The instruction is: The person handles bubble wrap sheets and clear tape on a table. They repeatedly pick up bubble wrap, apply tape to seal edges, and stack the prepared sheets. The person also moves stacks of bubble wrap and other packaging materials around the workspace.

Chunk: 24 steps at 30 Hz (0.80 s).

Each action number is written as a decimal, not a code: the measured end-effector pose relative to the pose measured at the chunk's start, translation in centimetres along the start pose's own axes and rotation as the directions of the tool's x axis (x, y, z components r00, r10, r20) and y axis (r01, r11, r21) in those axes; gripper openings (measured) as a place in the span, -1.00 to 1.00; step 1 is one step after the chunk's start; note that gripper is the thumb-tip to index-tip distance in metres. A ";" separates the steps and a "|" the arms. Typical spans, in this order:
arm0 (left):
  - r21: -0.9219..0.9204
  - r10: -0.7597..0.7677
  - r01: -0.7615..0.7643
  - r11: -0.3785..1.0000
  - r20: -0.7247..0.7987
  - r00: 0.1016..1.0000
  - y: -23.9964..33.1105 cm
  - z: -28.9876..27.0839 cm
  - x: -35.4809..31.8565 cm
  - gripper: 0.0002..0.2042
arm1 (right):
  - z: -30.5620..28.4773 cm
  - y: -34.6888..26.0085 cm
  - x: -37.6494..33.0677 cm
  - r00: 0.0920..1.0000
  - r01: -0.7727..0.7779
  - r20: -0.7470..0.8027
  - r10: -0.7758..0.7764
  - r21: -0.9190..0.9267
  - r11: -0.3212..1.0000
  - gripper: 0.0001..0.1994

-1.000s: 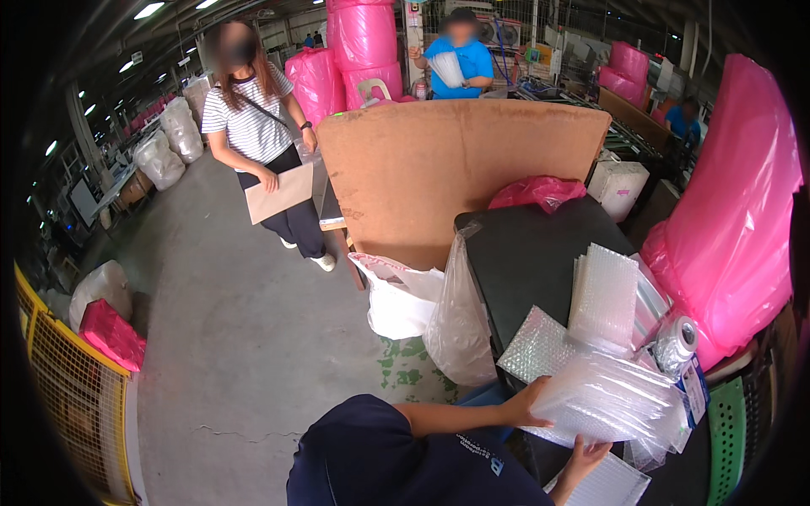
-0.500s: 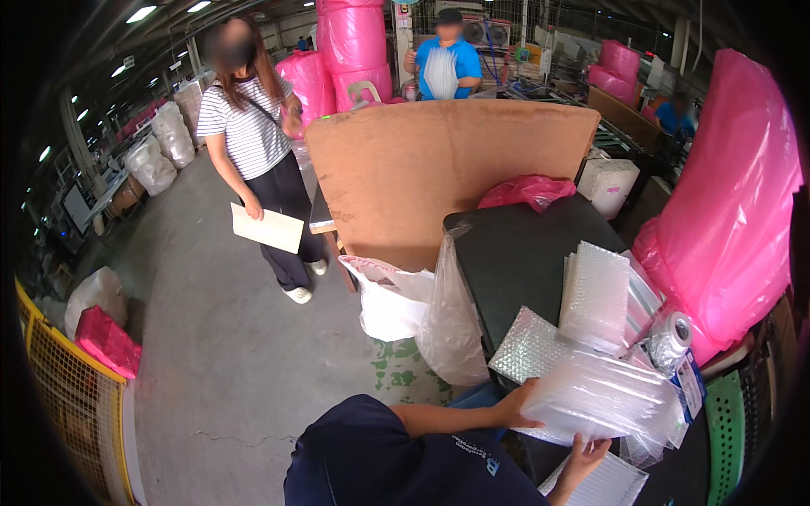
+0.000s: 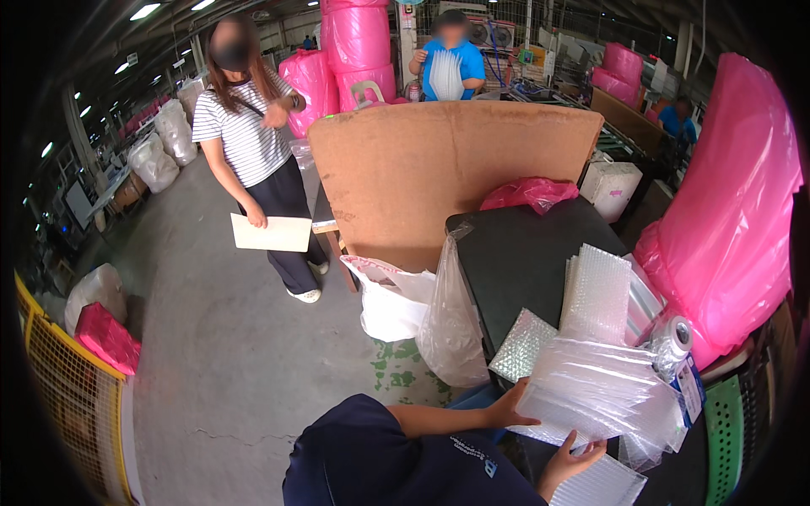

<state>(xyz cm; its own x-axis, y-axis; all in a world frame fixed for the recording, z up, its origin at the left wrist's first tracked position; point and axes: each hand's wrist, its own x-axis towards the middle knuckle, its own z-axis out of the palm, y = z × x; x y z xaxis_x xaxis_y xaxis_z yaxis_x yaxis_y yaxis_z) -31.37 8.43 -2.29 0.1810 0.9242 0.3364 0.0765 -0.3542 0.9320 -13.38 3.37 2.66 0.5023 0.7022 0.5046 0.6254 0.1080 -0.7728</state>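
A fanned stack of clear bubble-wrap bags is between my hands over the black table. My left hand is closed on its left edge, thumb on top. My right hand grips the near edge, fingers partly under the bags. Another bubble-wrap pile lies just beyond, with a single bubble-wrap sheet to its left. More bubble-wrap bags lie below my right hand, partly covered by it.
On the black table are a clear film roll and a pink plastic bag. A brown board stands behind. Tall pink wrapped rolls rise at right. One person stands left with a folder; another holds bags.
The bag stack has fanned out more and its top tilts toward the far side. My right hand has shifted slightly left and down. The standing person has raised a hand slightly.
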 end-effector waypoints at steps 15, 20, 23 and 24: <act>-0.090 0.006 -0.009 0.996 -0.025 1.000 1.3 0.1 -0.4 -0.13 | -0.3 0.7 -0.1 0.999 -0.046 0.023 0.042 0.226 0.973 -0.38; -0.068 0.044 -0.045 0.997 -0.008 0.999 0.7 0.3 -0.3 -0.11 | -2.2 2.0 1.7 0.966 -0.130 0.249 0.077 0.204 0.970 -0.49; 0.075 0.102 -0.101 0.992 -0.003 0.995 1.2 0.2 0.1 -0.14 | -6.2 1.0 8.9 0.997 0.076 -0.019 -0.075 0.383 0.920 -0.59; 0.053 0.061 -0.060 0.997 -0.013 0.998 1.3 -0.1 -0.2 -0.15 | -9.4 -7.9 12.1 0.986 0.161 -0.075 -0.148 0.214 0.963 -0.61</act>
<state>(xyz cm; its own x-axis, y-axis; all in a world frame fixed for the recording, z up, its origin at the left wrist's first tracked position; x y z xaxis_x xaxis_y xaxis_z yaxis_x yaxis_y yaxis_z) -31.43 7.82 -1.11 0.1720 0.9027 0.3943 0.1171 -0.4162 0.9017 -6.64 4.37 18.52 0.4478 0.6233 0.6411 0.5556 0.3678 -0.7457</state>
